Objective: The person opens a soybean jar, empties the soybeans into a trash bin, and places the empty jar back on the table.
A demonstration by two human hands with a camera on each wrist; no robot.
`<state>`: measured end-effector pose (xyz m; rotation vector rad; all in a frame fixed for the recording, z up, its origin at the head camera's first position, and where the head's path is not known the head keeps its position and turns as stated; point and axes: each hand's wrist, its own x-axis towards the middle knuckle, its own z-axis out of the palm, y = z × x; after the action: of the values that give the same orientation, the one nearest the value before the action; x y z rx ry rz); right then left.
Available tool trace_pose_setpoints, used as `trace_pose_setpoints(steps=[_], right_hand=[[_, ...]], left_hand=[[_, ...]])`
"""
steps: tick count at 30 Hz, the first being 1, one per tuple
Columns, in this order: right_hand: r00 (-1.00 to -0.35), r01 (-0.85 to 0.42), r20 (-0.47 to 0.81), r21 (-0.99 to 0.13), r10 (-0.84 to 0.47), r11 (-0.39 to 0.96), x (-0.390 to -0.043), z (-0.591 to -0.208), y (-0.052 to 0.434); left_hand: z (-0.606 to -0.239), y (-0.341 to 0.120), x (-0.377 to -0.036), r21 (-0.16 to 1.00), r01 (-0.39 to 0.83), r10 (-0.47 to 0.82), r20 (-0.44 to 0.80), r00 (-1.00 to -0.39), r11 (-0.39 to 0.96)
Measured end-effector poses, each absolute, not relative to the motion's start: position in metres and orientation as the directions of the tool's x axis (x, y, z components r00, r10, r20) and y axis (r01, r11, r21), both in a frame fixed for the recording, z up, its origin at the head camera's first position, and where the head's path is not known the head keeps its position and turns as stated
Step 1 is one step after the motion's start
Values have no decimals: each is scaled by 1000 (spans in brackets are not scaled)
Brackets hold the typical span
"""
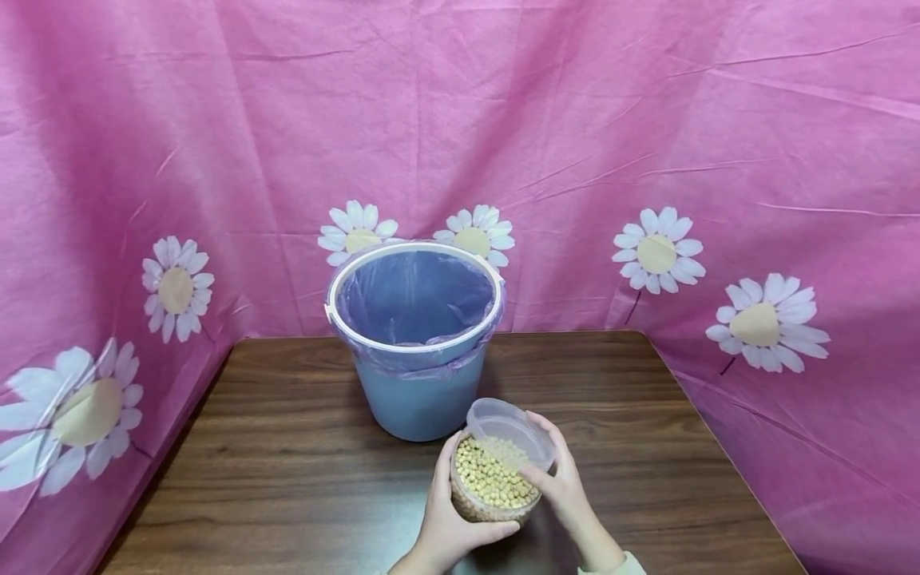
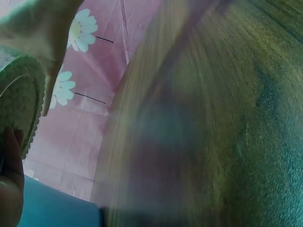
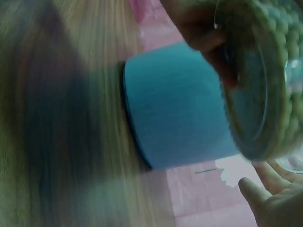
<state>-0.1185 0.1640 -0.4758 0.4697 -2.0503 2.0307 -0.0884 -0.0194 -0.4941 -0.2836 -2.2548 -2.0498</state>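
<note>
My left hand (image 1: 444,523) grips a clear round tub (image 1: 476,509) from its left side, thumb across the near side. Pale yellow soybeans (image 1: 496,481) fill the tub almost to its rim. Between thumb and fingers, my right hand (image 1: 569,483) holds the translucent round lid (image 1: 506,419), which is tilted over the tub's far right part and leaves most of the beans uncovered. Both wrist views catch the tub (image 2: 19,101) from below, its underside (image 3: 253,90) ringed by small ridges and raised off the table.
A blue bucket (image 1: 424,399) stands just beyond the tub, with a white rim ring (image 1: 413,349) over a thin purple bag liner (image 1: 446,369). The brown wooden table (image 1: 287,455) lies below, and a pink cloth (image 1: 561,104) with daisies hangs around its back and sides.
</note>
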Motion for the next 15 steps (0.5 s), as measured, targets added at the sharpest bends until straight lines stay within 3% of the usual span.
trace_pose_setpoints(steps=[4, 15], right_hand=[[-949, -315, 315, -949, -5, 0, -124, -478, 176], [-974, -20, 77, -966, 213, 260, -144, -498, 207]], left_hand=[[-492, -20, -86, 969, 227, 88, 219, -972, 93], [-480, -28, -85, 958, 242, 41, 239, -970, 153]])
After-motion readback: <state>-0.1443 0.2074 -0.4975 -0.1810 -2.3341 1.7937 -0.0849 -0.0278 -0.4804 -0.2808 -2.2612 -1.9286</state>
